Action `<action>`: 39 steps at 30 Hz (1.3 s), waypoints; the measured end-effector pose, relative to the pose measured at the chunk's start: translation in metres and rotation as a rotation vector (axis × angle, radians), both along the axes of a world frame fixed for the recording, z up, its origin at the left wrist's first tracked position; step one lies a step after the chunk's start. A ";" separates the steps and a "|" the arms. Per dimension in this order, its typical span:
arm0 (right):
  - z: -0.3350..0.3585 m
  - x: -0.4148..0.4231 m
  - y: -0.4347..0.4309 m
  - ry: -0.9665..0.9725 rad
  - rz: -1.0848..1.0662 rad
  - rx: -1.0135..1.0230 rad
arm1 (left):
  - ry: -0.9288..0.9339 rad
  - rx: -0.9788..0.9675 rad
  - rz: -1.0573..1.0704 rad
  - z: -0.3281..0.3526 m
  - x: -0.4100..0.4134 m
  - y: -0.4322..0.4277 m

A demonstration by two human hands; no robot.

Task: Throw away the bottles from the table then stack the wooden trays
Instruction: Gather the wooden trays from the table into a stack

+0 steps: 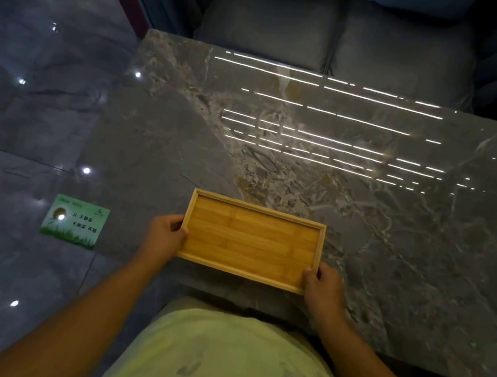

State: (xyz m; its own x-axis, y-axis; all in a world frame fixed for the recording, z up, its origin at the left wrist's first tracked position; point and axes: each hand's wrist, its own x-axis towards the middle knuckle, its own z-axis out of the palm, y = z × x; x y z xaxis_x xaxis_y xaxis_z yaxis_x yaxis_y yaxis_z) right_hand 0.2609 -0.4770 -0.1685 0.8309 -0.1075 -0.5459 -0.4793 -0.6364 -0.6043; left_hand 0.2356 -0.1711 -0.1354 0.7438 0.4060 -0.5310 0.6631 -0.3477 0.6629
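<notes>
A rectangular wooden tray [250, 240] with a raised rim lies at the near edge of the grey marble table [398, 210]. My left hand [166, 235] grips its left short end, thumb on the rim. My right hand [323, 291] holds the near right corner. The tray is empty inside. I cannot tell whether another tray lies under it. No bottles are in view.
A green card [74, 222] with printed text lies at the table's left near corner. A grey cushioned sofa [335, 27] stands beyond the far edge of the table. Glossy dark floor tiles [29, 91] lie to the left.
</notes>
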 end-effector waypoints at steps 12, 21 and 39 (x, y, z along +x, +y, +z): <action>0.009 0.076 0.063 0.021 0.078 -0.018 | -0.051 -0.060 0.140 -0.007 0.002 0.049; 0.012 0.162 0.162 -0.032 0.370 -0.063 | -0.058 0.028 0.281 -0.011 0.006 0.116; 0.011 0.290 0.375 -0.126 0.843 -0.135 | -0.186 -0.392 0.865 -0.012 0.008 0.157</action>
